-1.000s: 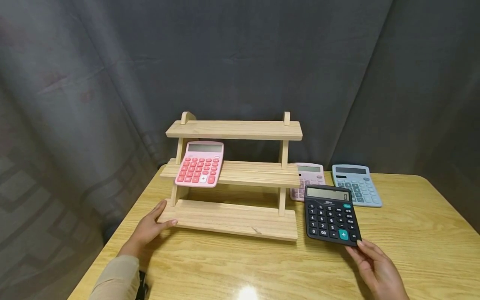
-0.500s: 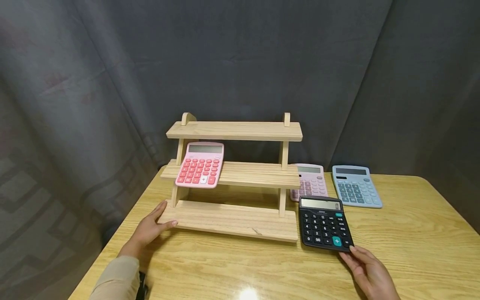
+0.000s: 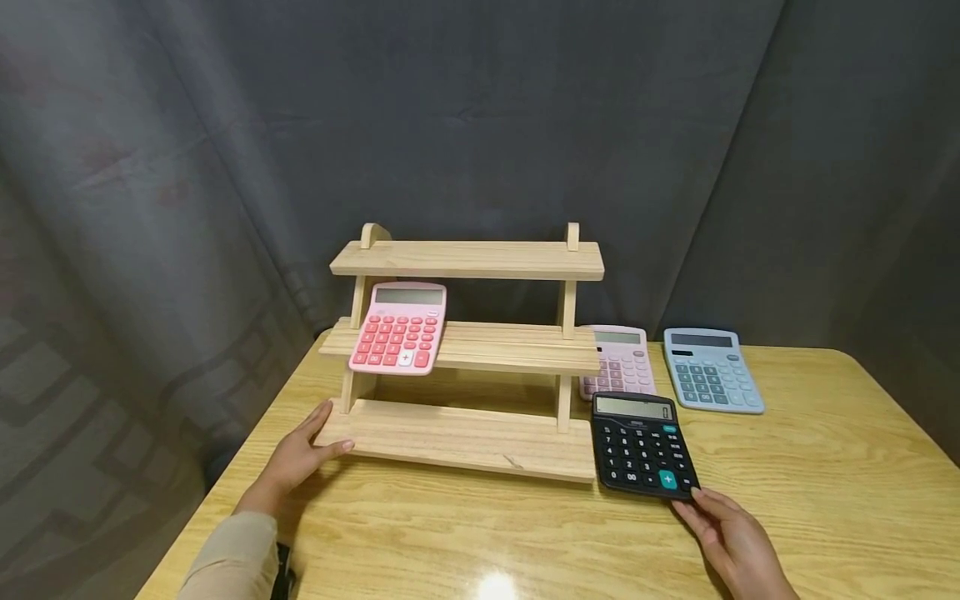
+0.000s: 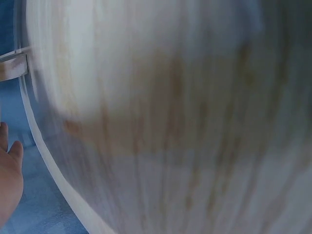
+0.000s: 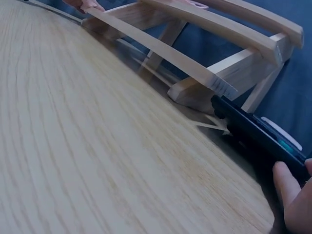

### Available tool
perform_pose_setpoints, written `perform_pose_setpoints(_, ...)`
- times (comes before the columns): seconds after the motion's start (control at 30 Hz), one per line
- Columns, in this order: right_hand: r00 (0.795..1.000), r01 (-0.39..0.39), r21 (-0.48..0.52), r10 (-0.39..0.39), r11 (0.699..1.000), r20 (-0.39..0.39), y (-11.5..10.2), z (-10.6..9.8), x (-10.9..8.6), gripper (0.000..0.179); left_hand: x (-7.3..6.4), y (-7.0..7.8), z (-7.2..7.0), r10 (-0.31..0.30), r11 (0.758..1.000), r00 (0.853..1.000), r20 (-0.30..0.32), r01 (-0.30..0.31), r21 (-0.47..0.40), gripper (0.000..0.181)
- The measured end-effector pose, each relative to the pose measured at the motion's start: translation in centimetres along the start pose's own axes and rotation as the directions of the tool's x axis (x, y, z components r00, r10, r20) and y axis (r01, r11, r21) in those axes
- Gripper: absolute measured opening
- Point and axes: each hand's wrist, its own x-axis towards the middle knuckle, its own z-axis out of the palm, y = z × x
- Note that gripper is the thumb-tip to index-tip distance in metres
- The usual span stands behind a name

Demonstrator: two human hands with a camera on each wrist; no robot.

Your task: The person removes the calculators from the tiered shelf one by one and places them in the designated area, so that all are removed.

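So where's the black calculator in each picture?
Head: black calculator lies lower right on the table, right hand at its near corner.
Left wrist: not in it.
Right wrist: dark edge at right, fingers touching.
Shared landmark: wooden shelf.

A person's left hand, sleeved in beige to the wrist, lies flat and low with fingers straight and thumb spread, fingertips pressing forward. The right hand reaches in from the lower right, palm down, its fingers extended and barely bent, the tips making contact ahead of them.
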Motion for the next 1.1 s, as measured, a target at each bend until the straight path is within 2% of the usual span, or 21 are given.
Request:
perform_pose_setpoints(0.1, 0.995, 0.066, -0.165, -0.078, 0.984, -0.063, 0.1, 0.3, 0.0, 0.024, 0.0, 0.1, -0.1, -0.002, 1.0, 1.0, 0.004, 0.002, -0.003, 0.091)
perform_pose_setpoints(0.23, 0.964, 0.145, -0.355, -0.213, 0.924, -0.161, 0.4, 0.8, 0.1, 0.025, 0.0, 0.1, -0.1, -0.003, 1.0, 1.0, 0.002, 0.003, -0.011, 0.091)
perform_pose_setpoints(0.37, 0.933, 0.192, -0.45, -0.304, 0.872, -0.191, 0.4, 0.9, 0.1, 0.027, 0.0, 0.1, -0.1, -0.007, 1.0, 1.0, 0.007, 0.007, -0.008, 0.092)
perform_pose_setpoints(0.5, 0.913, 0.21, -0.507, -0.353, 0.836, -0.204, 0.3, 0.7, 0.2, 0.029, 0.0, 0.2, -0.1, -0.011, 1.0, 1.0, 0.016, 0.011, -0.01, 0.092)
perform_pose_setpoints(0.7, 0.896, 0.219, -0.624, -0.408, 0.75, -0.176, 0.1, 0.1, 0.3, 0.036, 0.0, 0.0, -0.1, 0.002, 1.0, 1.0, 0.012, -0.002, -0.01, 0.091)
perform_pose_setpoints(0.77, 0.891, 0.225, -0.668, -0.427, 0.709, -0.153, 0.0, 0.1, 0.1, 0.036, 0.0, 0.0, -0.1, 0.011, 1.0, 1.0, 0.009, -0.01, -0.01, 0.09)
perform_pose_setpoints(0.83, 0.881, 0.227, -0.723, -0.454, 0.653, -0.134, -0.2, 0.2, -0.2, 0.036, 0.0, 0.0, -0.1, 0.018, 1.0, 1.0, 0.007, -0.018, -0.008, 0.09)
perform_pose_setpoints(0.9, 0.876, 0.229, -0.756, -0.469, 0.614, -0.116, -0.5, 0.5, -0.7, 0.037, 0.0, -0.1, 0.0, 0.022, 1.0, 1.0, 0.006, -0.022, -0.008, 0.09)
perform_pose_setpoints(1.0, 0.873, 0.233, -0.782, -0.479, 0.579, -0.094, -1.0, 1.2, -1.3, 0.041, 0.1, -0.2, -0.1, 0.021, 1.0, 1.0, 0.012, -0.021, -0.002, 0.091)
perform_pose_setpoints(1.1, 0.881, 0.259, -0.76, -0.469, 0.596, -0.068, -1.3, 1.5, -1.4, 0.047, 0.2, -0.3, -0.1, 0.021, 1.0, 1.0, 0.017, -0.021, 0.01, 0.092)
